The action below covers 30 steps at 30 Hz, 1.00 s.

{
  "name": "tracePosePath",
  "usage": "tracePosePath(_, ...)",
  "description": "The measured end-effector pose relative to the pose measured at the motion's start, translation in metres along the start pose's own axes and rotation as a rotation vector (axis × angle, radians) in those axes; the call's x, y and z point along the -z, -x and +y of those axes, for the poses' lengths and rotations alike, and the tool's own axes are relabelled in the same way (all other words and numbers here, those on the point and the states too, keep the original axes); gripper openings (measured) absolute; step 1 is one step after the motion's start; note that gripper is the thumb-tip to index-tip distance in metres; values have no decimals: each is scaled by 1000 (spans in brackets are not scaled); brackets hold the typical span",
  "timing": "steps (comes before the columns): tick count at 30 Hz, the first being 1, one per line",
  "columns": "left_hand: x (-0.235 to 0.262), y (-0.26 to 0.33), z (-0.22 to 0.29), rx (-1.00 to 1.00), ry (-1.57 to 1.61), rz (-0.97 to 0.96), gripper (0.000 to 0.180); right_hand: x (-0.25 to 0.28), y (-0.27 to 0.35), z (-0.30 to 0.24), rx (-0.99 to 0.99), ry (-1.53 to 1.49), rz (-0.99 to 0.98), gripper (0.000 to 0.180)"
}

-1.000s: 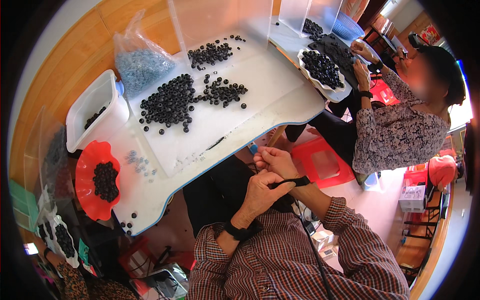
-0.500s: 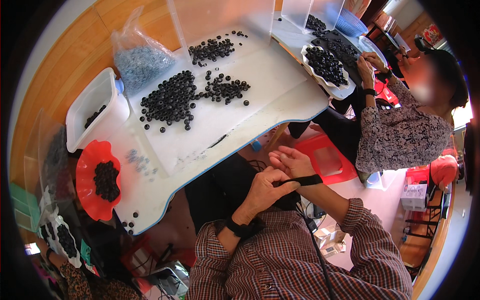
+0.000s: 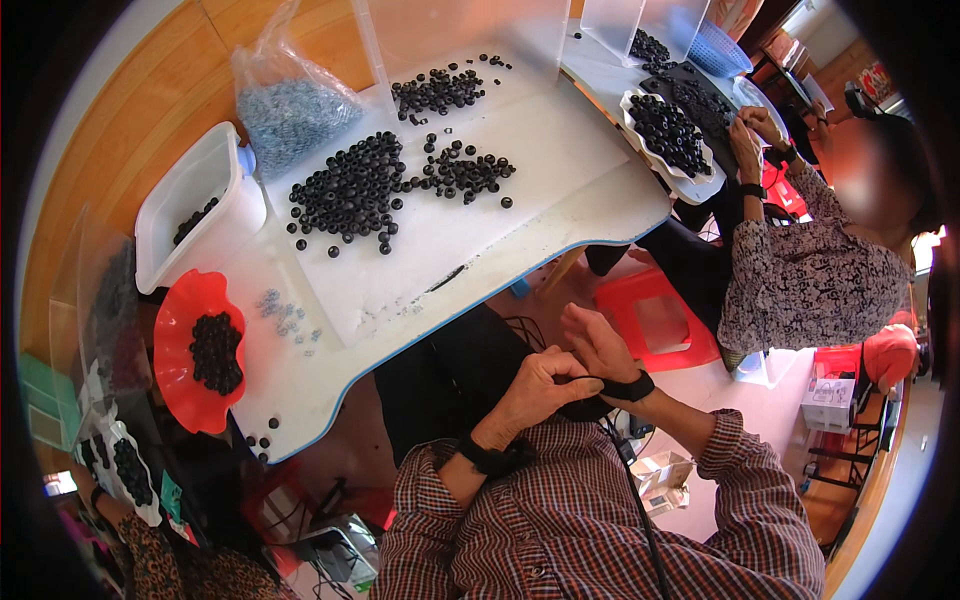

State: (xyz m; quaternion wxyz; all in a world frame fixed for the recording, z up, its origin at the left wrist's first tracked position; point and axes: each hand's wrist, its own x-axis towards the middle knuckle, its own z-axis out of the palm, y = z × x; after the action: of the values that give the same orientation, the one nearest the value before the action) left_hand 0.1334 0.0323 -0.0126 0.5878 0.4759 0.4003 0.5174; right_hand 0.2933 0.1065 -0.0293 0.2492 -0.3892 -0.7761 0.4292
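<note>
Above my lap, my left hand (image 3: 543, 390) pinches the black wrist strap (image 3: 632, 388) that circles my right wrist. The fingers of my right hand (image 3: 597, 343) are stretched out with nothing in them. Another black band (image 3: 490, 458) sits on my left wrist. Both hands are off the table. On the white sheet (image 3: 430, 235) beyond them lies a big pile of small black ring-shaped parts (image 3: 350, 190), with smaller heaps behind and to its right. A thin dark stick-like piece (image 3: 447, 278) rests near the sheet's front edge.
At the left stand a red wavy-edged bowl (image 3: 175, 350) of black parts and a white tub (image 3: 225, 215). Behind them is a clear bag (image 3: 300, 125) of bluish pieces. A co-worker (image 3: 815, 280) handles black parts at the right. A red stool (image 3: 655, 345) stands below.
My left hand has drawn the strap's end in closer to the right wrist. My right hand has tilted more upright. The view has shifted slightly.
</note>
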Motion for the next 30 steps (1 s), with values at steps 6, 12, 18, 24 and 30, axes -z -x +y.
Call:
tracePosePath(6,1,-7,1,115,76,27,11,22,18,-42,129,403,-290,58)
tracePosePath(12,8,-8,13,183,194,11,9,34,7,-51,49,285,-538,53)
tracePosePath(18,2,-6,20,196,165,-41,9,35,32,-61,-69,265,-560,57)
tracePosePath(24,5,-9,7,197,133,33,9,36,57,-78,184,523,-444,48)
tracePosePath(30,29,-15,11,175,278,271,5,79,37,-61,-36,170,-118,28)
